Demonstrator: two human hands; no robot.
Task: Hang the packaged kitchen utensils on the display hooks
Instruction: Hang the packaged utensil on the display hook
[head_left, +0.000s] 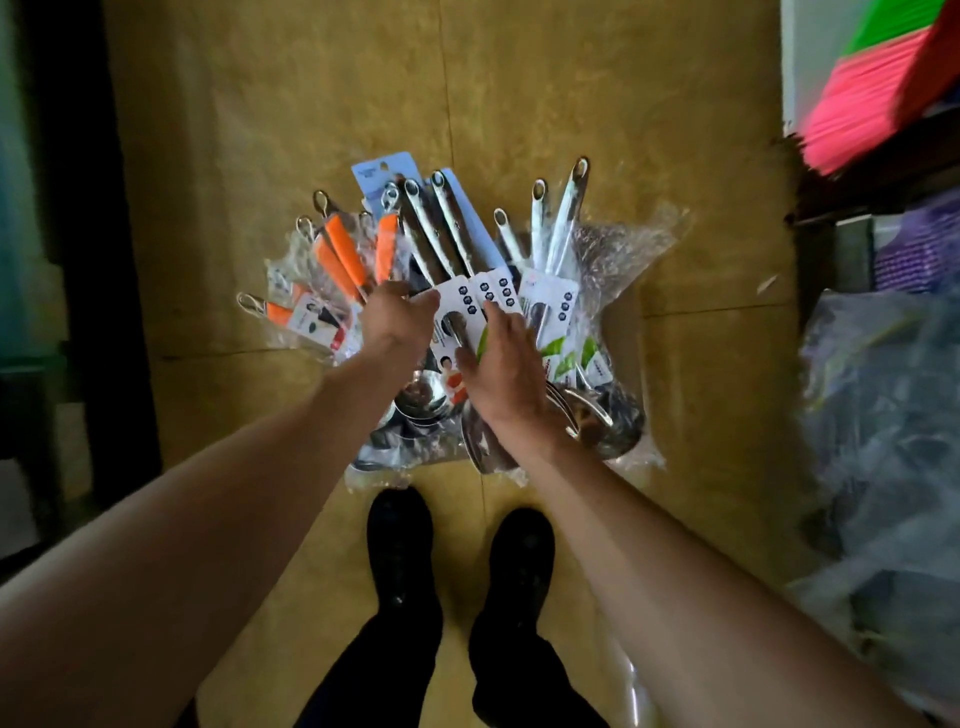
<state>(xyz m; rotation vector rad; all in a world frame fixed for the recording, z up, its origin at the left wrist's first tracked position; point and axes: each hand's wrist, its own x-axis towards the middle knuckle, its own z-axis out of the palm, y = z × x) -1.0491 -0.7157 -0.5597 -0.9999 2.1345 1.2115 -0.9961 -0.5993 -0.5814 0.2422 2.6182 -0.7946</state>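
Utensils (558, 228) in clear film lie in a fanned heap on the floor (623, 130), directly under both hands and just ahead of the person's black shoes (400, 525). The right hand (501, 364) lies flat on the printed cards (460, 296). Its fingers (501, 325) are straight and close together; they press down and hold nothing. The left hand (397, 317) reaches into the heap just to the left of these cards. Its fingertips are sunk between the packs, so I cannot tell if they pinch something or only touch.

Beyond the fingers the handles point away from the person: the steel handles (447, 228) straight ahead and the orange handles (340, 254) to the left. Each one ends in a ring or a slot hole (580, 167). Behind the fingers, toward the wrists, the polished ladle bowls (421, 400) are round and shiny.

One piece is probably stiff and rather light, but the whole heap would be heavy and awkward. The film looks smooth and slippery, and the packs will likely catch on each other. I think the best hold is around a handle shaft just below its hole, or on the stiff card, never on loose film, so the hole stays free for the hook. The steel is not fragile, but a card may bend and the film may tear.
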